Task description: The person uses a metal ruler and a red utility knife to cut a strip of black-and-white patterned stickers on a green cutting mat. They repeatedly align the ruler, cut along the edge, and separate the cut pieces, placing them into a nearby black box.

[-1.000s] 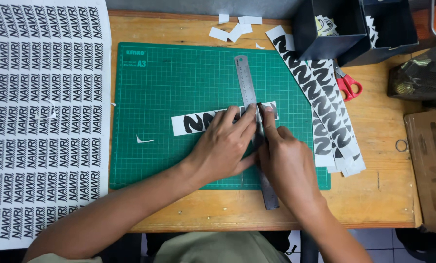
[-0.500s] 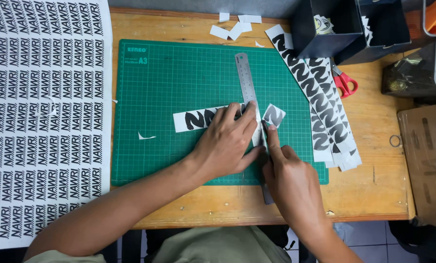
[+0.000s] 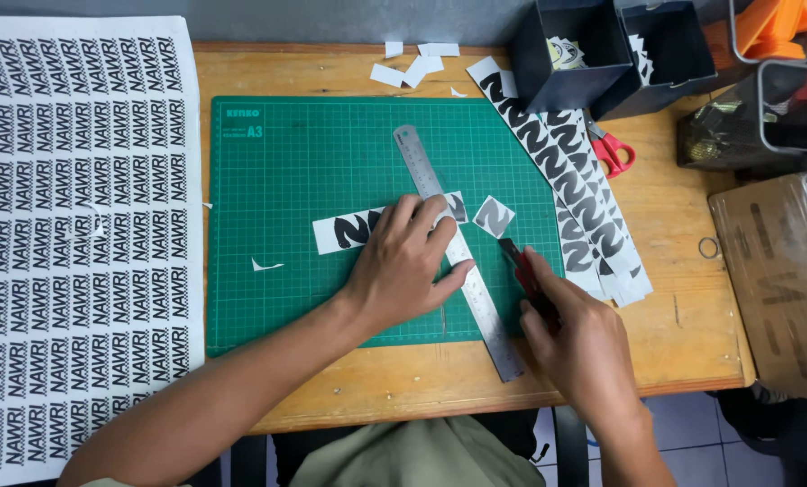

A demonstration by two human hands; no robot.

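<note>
A small craft desk for cutting paper stickers

A green cutting mat [image 3: 331, 180] lies on a wooden surface [image 3: 683, 307]. A metal ruler [image 3: 476, 289] rests on the mat. A big sheet of printed stickers [image 3: 79, 234] lies at one side, and long cut strips [image 3: 575, 180] lie at the other. Red scissors [image 3: 613, 151] sit near dark boxes [image 3: 566, 45] with paper bits inside. White paper scraps [image 3: 412, 68] lie at the far edge.

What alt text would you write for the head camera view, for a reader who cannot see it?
A person's left hand presses a steel ruler onto a printed paper strip on a green cutting mat, while the right hand holds a utility knife beside a small cut-off square. More printed strips, red scissors and dark boxes lie nearby.
</note>
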